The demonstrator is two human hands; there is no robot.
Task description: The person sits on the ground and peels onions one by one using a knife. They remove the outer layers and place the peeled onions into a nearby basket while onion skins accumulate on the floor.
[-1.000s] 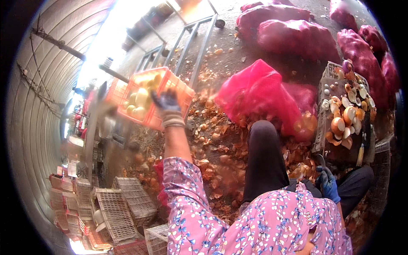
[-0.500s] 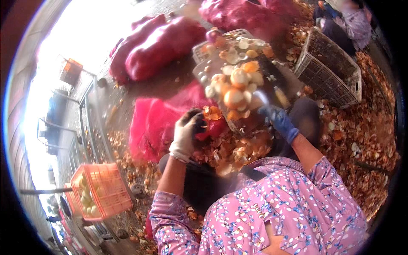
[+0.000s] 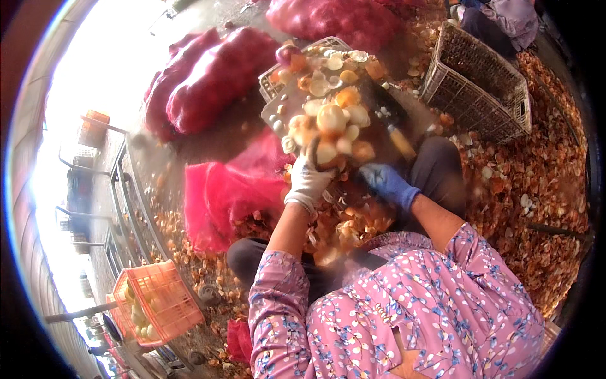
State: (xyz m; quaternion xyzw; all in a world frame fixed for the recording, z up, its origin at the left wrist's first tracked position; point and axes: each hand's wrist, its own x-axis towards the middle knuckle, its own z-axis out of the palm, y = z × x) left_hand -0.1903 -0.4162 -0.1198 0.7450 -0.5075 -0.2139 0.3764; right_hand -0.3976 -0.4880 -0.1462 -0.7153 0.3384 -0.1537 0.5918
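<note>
Evidently busy at the onions (image 3: 329, 120), which lie heaped on a grey board (image 3: 270, 115), the person has the left hand (image 3: 309, 182), in a white glove, at the heap's near edge; whether its fingers close on one cannot be told. Just beside it, the right hand (image 3: 386, 183), in a blue glove, has its fingers curled, but blur hides whether they grip anything. A yellow-handled tool (image 3: 401, 143) lies near that hand. Pink mesh (image 3: 230, 202) spreads left of the board, and an orange crate (image 3: 170, 302) holding pale bulbs stands well apart at lower left.
</note>
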